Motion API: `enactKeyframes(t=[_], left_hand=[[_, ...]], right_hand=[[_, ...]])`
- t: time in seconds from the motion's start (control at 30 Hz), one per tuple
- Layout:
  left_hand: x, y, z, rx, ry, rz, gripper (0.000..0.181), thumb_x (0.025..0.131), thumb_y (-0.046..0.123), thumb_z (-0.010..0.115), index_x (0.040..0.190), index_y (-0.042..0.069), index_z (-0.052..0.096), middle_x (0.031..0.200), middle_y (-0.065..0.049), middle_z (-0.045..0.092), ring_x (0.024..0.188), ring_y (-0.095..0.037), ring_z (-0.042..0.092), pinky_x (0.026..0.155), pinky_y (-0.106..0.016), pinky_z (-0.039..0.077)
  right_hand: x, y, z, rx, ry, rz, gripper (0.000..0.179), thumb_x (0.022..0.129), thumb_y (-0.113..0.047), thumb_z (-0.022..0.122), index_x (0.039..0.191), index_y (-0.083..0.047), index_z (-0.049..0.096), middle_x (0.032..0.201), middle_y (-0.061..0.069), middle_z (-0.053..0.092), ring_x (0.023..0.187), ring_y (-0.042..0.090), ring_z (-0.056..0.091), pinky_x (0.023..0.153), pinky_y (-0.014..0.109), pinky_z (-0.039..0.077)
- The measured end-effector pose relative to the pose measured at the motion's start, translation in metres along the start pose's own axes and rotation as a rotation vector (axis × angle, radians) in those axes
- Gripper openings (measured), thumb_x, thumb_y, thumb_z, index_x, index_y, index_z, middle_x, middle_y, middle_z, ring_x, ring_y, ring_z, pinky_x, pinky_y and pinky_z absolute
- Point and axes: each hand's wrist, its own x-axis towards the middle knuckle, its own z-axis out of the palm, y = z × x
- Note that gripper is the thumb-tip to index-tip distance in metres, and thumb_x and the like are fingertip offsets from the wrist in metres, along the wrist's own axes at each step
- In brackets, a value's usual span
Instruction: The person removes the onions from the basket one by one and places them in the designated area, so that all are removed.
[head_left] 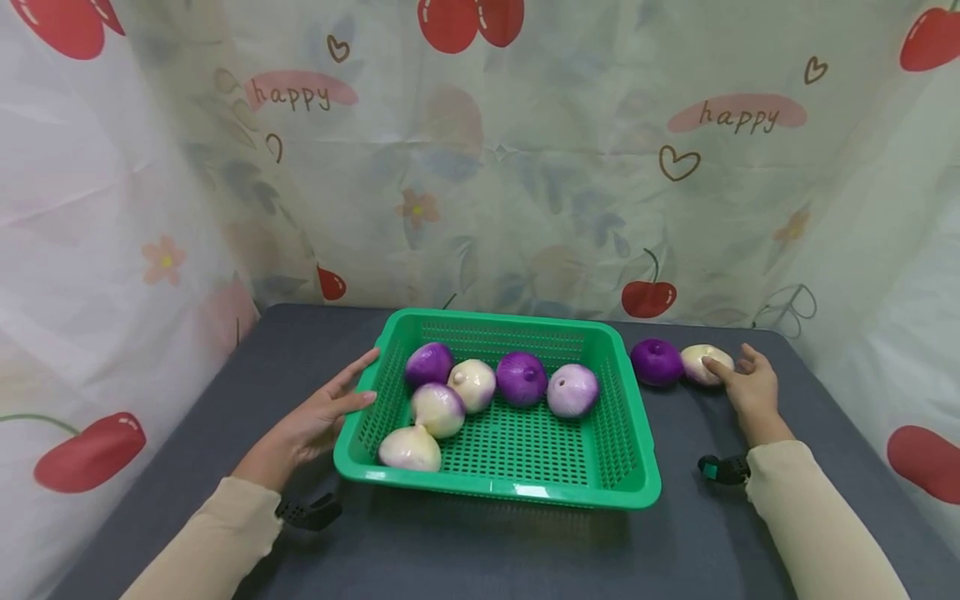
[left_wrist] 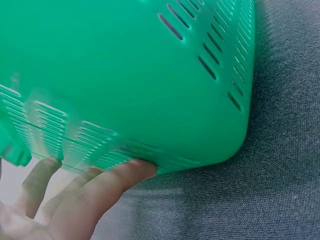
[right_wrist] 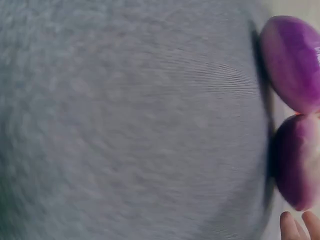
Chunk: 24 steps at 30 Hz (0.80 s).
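A green plastic basket [head_left: 491,492] with slotted walls holds several onions, among them a deep purple onion [head_left: 521,378], a pale purple one [head_left: 573,391] and a white one [head_left: 409,448]. My left hand [head_left: 311,425] rests against its left side with fingers extended; in the left wrist view the fingertips [left_wrist: 142,169] touch the outer wall. Right of the basket, a purple onion [head_left: 657,362] and a whitish onion [head_left: 697,365] lie side by side. My right hand [head_left: 753,396] is beside the whitish one, thumb over its near side, fingers spread. The right wrist view shows fingertips [right_wrist: 287,225] just below that onion [right_wrist: 300,165].
A dark grey cloth covers the table [head_left: 480,554]. Behind and at both sides hangs a printed curtain [head_left: 525,192] with cherries and lettering. A thin looped cord [head_left: 795,308] lies at the back right corner. Each wrist wears a black strap [head_left: 311,511].
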Motion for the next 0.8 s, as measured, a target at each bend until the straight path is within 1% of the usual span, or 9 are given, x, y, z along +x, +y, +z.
enactKeyframes(t=[0.1, 0.23, 0.33, 0.43, 0.57, 0.67, 0.8], left_hand=[[0.001, -0.001, -0.001, 0.006, 0.001, -0.002, 0.074, 0.1, 0.016, 0.054, 0.155, 0.038, 0.01, 0.16, -0.018, 0.008, 0.131, -0.04, 0.044, 0.094, -0.052, 0.049], [0.001, -0.001, -0.002, 0.01, 0.001, -0.005, 0.073, 0.1, 0.016, 0.054, 0.155, 0.039, 0.01, 0.16, -0.017, 0.008, 0.131, -0.037, 0.045, 0.094, -0.051, 0.049], [0.001, -0.001, -0.002, 0.01, -0.001, -0.005, 0.074, 0.1, 0.016, 0.053, 0.155, 0.039, 0.01, 0.161, -0.017, 0.007, 0.132, -0.038, 0.043, 0.094, -0.051, 0.049], [0.002, -0.001, -0.002, 0.014, -0.006, -0.003, 0.074, 0.1, 0.017, 0.054, 0.155, 0.039, 0.009, 0.161, -0.017, 0.007, 0.133, -0.04, 0.041, 0.094, -0.051, 0.049], [0.002, 0.0, -0.002, 0.02, -0.005, -0.003, 0.074, 0.1, 0.017, 0.054, 0.155, 0.039, 0.009, 0.161, -0.017, 0.007, 0.134, -0.04, 0.04, 0.095, -0.051, 0.049], [0.002, -0.001, -0.002, 0.022, -0.004, -0.005, 0.074, 0.101, 0.017, 0.053, 0.155, 0.039, 0.008, 0.161, -0.017, 0.006, 0.134, -0.041, 0.04, 0.095, -0.051, 0.049], [0.002, -0.001, -0.002, 0.022, -0.005, -0.004, 0.074, 0.101, 0.017, 0.053, 0.155, 0.039, 0.008, 0.161, -0.017, 0.006, 0.132, -0.04, 0.042, 0.094, -0.052, 0.049]], right_hand=[[-0.002, -0.013, -0.007, -0.019, -0.013, -0.029, 0.086, 0.092, -0.041, 0.061, 0.156, -0.009, 0.012, 0.158, 0.024, 0.016, 0.144, 0.041, 0.02, 0.113, 0.053, 0.026], [-0.01, -0.039, -0.013, -0.039, -0.058, -0.103, 0.088, 0.092, -0.047, 0.059, 0.156, -0.011, 0.012, 0.159, 0.022, 0.015, 0.144, 0.042, 0.019, 0.112, 0.056, 0.026], [-0.016, -0.061, -0.013, -0.025, -0.088, -0.155, 0.087, 0.092, -0.049, 0.059, 0.157, -0.013, 0.013, 0.159, 0.021, 0.015, 0.144, 0.042, 0.019, 0.112, 0.057, 0.026], [-0.024, -0.082, -0.008, 0.012, -0.123, -0.202, 0.086, 0.091, -0.048, 0.06, 0.156, -0.014, 0.015, 0.159, 0.02, 0.017, 0.144, 0.039, 0.022, 0.113, 0.055, 0.027], [-0.039, -0.108, -0.001, 0.074, -0.211, -0.267, 0.084, 0.091, -0.045, 0.062, 0.157, -0.018, 0.016, 0.16, 0.017, 0.019, 0.144, 0.036, 0.026, 0.113, 0.053, 0.028], [-0.052, -0.126, 0.005, 0.113, -0.284, -0.326, 0.081, 0.093, -0.041, 0.062, 0.156, -0.02, 0.017, 0.159, 0.017, 0.02, 0.144, 0.035, 0.026, 0.114, 0.054, 0.027], [-0.069, -0.146, 0.015, 0.143, -0.368, -0.397, 0.076, 0.094, -0.036, 0.063, 0.156, -0.023, 0.02, 0.159, 0.014, 0.024, 0.144, 0.032, 0.028, 0.114, 0.054, 0.027]])
